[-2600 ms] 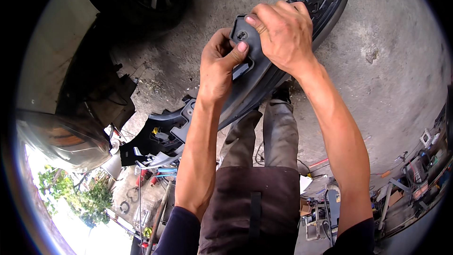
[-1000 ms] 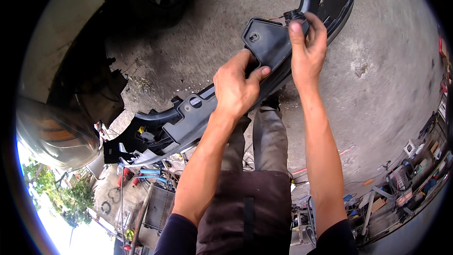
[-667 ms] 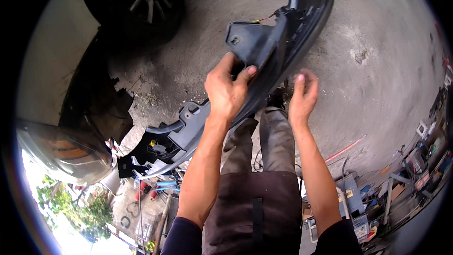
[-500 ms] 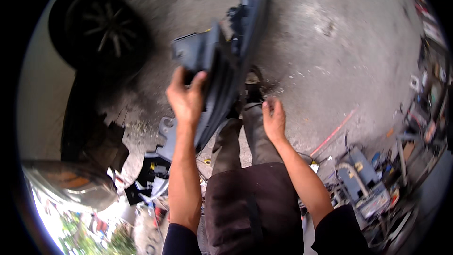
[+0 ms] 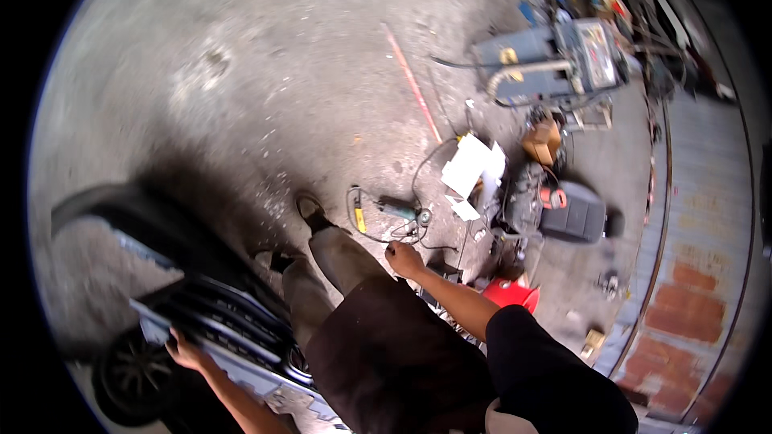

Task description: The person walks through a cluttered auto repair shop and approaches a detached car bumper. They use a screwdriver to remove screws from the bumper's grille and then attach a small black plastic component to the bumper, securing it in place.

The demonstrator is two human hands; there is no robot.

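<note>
A black car front bumper point(image 5: 201, 245) with a slatted grille hangs at my left side. My left hand point(image 5: 186, 351) is wrapped around its grey edge, and part of my grip is hidden. Its long curved end reaches up and away over the floor. My right hand point(image 5: 404, 259) is at the right of my thigh with its fingers curled in. Whatever is inside those fingers, if anything, is too small to make out. On the floor just beyond that hand lies a teal power tool point(image 5: 398, 209) with its cable, beside a yellow-handled item point(image 5: 359, 219).
A spoked wheel point(image 5: 133, 370) is at the lower left. White sheets point(image 5: 468, 167), a cardboard box point(image 5: 543, 142) and a dark seat cushion point(image 5: 577, 213) lie right. Farther back stands a grey-blue machine point(image 5: 527, 56) with a hose. A red object point(image 5: 512, 295) is near my right elbow.
My body and view have turned right. The bumper, still in my left hand, has swung from in front of me to my lower left. The power tool and white sheets have come into view.
</note>
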